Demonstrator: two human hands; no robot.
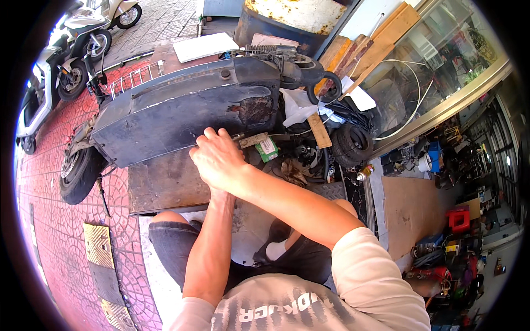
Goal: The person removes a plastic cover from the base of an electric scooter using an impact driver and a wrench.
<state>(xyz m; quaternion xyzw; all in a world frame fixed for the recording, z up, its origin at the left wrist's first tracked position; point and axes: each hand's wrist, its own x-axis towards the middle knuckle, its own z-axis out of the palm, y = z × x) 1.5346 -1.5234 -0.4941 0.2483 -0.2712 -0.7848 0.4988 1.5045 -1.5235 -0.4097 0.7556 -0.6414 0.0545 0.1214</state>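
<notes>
A dark scooter body (182, 113) lies on its side across a low wooden box (165, 182), with a torn, rusty-brown patch near its right end. Its black-tyred wheel (85, 176) sticks out at the left. Both my hands meet at the body's near lower edge, forearms crossing. My right hand (216, 157) is on top, fingers curled closed; whatever is inside is hidden. Under it is my left hand (221, 194), mostly covered, its fingers out of sight. Just right of the knuckles are a small metal piece (237, 136) and a worn metal bracket (253, 140).
A small green box (267, 149) sits right of my hands, near cables and small parts. Black tyres (351, 144) and wooden planks (386, 41) stand by the glass at right. Parked scooters (72, 71) line the far left. Yellow-black ramp pieces (98, 244) lie on red paving.
</notes>
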